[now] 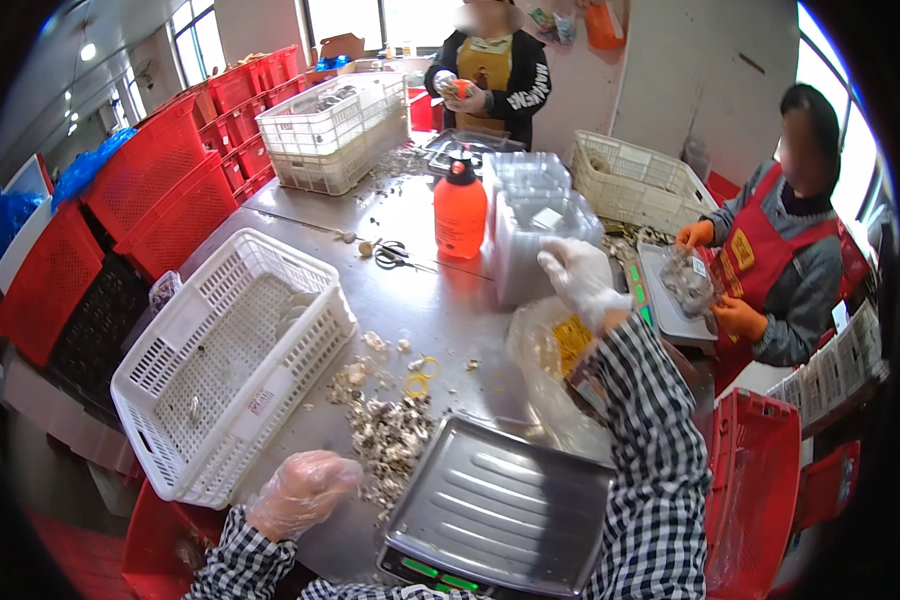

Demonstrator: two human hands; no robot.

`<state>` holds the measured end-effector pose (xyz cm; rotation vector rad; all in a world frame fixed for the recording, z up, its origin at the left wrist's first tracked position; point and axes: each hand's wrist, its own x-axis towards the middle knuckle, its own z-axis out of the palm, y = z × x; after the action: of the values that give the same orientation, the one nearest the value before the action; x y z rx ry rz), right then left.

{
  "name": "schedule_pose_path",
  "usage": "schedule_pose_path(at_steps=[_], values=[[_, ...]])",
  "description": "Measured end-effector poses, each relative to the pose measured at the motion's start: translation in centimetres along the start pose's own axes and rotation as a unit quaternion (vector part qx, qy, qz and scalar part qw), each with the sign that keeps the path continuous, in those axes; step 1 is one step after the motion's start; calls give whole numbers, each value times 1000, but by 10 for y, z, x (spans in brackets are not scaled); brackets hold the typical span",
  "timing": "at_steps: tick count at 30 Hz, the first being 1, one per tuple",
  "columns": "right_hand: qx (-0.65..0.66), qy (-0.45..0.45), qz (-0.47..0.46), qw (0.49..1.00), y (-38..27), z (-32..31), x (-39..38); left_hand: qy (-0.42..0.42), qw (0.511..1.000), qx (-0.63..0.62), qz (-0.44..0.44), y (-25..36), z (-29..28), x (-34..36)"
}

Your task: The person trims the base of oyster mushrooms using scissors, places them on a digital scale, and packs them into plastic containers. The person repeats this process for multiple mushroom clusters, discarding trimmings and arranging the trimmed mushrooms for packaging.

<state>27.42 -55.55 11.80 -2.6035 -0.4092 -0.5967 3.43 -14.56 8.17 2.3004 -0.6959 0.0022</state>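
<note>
My right hand, in a whitish glove, reaches out beside the stack of transparent plastic boxes. Its fingers are stretched and apart; whether they touch the boxes I cannot tell. Under that forearm lies a transparent bag with yellow rubber bands. My left hand, in a thin transparent glove, is low over the table with its fingers curled in, and no object shows in it. It is between a white plastic crate with a few pale mushrooms and a heap of mushroom scraps. A scale stands before me.
An orange spray bottle and black scissors are mid-table. White crates stand at the far left, red crates beyond the table. A co-worker at right handles a bagged pack over another scale; another person stands opposite.
</note>
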Motion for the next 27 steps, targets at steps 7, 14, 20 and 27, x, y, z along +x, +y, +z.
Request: schedule_pose_path(at_steps=[7,14,20,27], values=[[-260,-102,110,954,28,89,114,56,995,-41,-74,-70,-39,-44],[-276,-190,201,920,50,95,155,67,985,-111,-117,-116,-54,-72],[-450,-179,156,861,61,92,164,37,991,-110,-66,-136,-70,-57],[-457,25,212,863,23,83,181,41,983,-159,-84,-131,-85,-49]])
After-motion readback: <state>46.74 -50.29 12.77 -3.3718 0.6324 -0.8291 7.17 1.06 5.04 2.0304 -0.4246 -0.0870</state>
